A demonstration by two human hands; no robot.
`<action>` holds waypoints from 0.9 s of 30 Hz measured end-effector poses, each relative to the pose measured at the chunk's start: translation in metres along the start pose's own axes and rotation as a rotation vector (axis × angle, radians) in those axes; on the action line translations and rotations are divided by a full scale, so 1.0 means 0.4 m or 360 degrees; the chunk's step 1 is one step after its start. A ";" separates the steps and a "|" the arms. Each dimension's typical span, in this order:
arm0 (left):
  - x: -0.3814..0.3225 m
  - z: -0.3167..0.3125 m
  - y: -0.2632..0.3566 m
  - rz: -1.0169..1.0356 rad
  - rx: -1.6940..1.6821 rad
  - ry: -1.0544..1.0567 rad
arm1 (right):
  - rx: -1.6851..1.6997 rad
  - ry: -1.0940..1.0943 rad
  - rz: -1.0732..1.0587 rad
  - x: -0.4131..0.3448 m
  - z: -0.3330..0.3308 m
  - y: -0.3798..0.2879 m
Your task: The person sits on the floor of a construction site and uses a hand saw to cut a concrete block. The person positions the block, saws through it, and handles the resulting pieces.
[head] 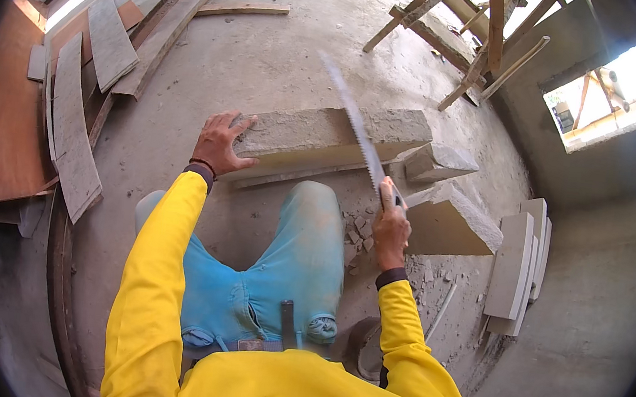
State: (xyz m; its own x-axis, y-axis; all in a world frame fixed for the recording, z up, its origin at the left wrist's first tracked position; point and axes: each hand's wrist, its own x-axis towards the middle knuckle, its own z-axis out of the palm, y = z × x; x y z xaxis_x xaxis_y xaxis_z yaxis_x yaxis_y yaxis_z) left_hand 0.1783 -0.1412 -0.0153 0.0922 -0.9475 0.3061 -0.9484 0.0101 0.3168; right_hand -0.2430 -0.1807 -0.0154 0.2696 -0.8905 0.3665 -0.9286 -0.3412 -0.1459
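Observation:
My right hand [392,226] grips the handle of a hand saw [355,118]. The toothed blade points up and away, passing over the right part of a long, pale masonry block [325,132]; whether it touches the block I cannot tell. On the block's left end rests my left hand [224,142], fingers spread over the top edge and thumb against the near face. Right of the long block lie a small block piece [440,163] and a larger angular piece [452,224] with rough faces. Broken chips [359,235] are scattered below the saw handle, beside my knee.
Several flat blocks [511,265] lean by the right wall. Timber boards [73,120] and a long plank [182,27] lie at left. Wooden props [492,36] stand at the upper right. A round container [363,346] is near my right elbow, with a thin rod [441,313] beyond.

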 end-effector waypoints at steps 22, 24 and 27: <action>0.003 0.001 0.001 -0.0002 0.0068 -0.0025 | 0.0970 -0.0133 0.0164 0.123 -0.080 -0.074; 0.001 -0.001 0.002 -0.0008 0.0055 -0.0013 | 0.1005 -0.0059 0.0153 0.114 -0.088 -0.089; -0.002 -0.005 0.003 -0.0001 -0.0007 -0.0006 | 0.1093 -0.0009 0.0145 0.097 -0.081 -0.098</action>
State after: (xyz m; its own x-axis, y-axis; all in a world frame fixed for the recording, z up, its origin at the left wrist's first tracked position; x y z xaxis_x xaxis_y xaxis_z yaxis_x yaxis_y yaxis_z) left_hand 0.1778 -0.1396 -0.0134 0.0918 -0.9487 0.3025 -0.9470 0.0107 0.3209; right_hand -0.2043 -0.1921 0.0344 0.2014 -0.9256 0.3206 -0.5764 -0.3766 -0.7252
